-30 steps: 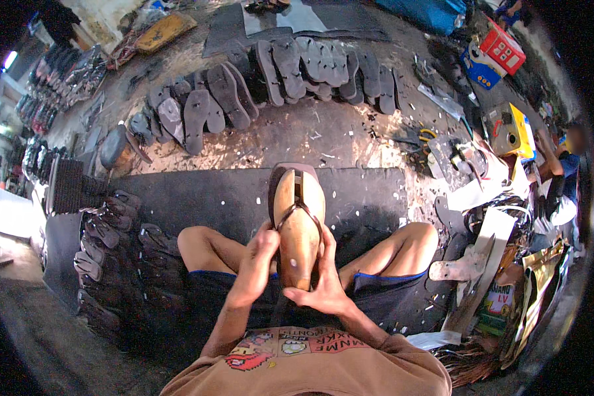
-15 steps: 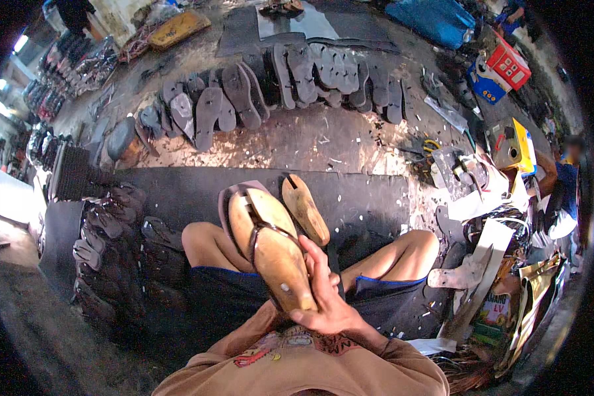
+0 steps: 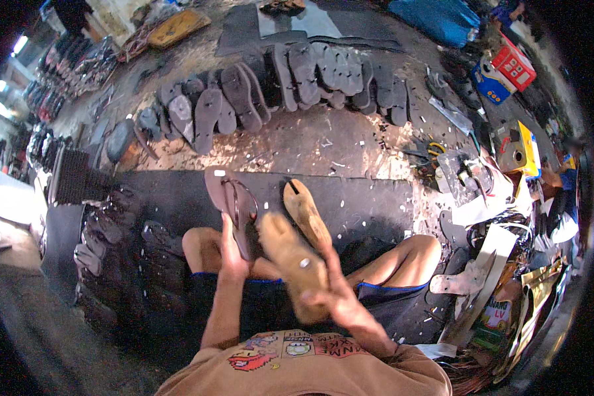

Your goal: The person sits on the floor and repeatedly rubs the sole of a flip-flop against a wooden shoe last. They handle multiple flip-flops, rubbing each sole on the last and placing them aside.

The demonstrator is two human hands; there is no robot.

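Observation:
My left hand [image 3: 233,253] is closed round the heel end of a brown thong sandal [image 3: 222,194], whose toe points away from me and whose strap stands up. In my right hand [image 3: 331,288] is a wooden shoe last [image 3: 290,259], gripped near its lower end and smeared by motion. A gap separates it from the sandal. A second wooden last [image 3: 306,210], slotted at its far end, lies on the dark mat just beyond my right fingers.
A curved row of dark soles [image 3: 236,99] stands across the floor ahead. Piled dark footwear [image 3: 105,244] lies at my left. Scissors with yellow handles [image 3: 434,149], a yellow box [image 3: 520,149] and scraps crowd the right side. A person [image 3: 561,191] sits at the far right.
The wooden last has come out of the sandal's strap. My left hand now holds the sandal on the left, and my right hand holds the last apart from it.

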